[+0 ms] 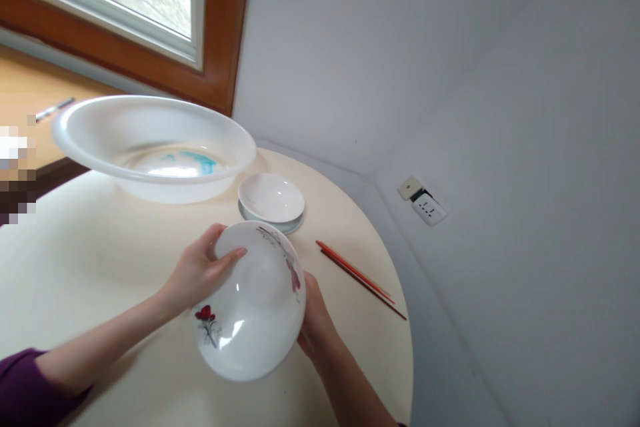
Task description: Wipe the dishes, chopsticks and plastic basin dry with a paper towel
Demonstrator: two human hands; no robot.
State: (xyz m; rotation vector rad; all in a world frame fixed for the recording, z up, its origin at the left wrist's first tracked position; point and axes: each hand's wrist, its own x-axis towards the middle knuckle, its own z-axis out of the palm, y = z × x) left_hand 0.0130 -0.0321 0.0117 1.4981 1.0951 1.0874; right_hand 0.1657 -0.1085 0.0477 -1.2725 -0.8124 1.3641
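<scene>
Both of my hands hold a white plate (250, 320) with red flowers and dark stems on its face. The plate is tilted above the table, its inner face toward me. My left hand (205, 263) grips the upper left rim, thumb laid over the face. On the right side my right hand (317, 317) is closed at the rim, its fingers mostly hidden behind the plate. Just beyond stands a small white bowl (271, 197) on top of another dish (290, 227). Several chopsticks (363, 278), reddish and brown, lie to the right of my right hand.
A large translucent white basin (150, 190), with a blue patch showing inside its bottom, stands at the back left of the round cream table (360, 360). Behind are a wooden window frame (220, 20) and a wooden surface (60, 77). A wall socket (429, 208) is at right.
</scene>
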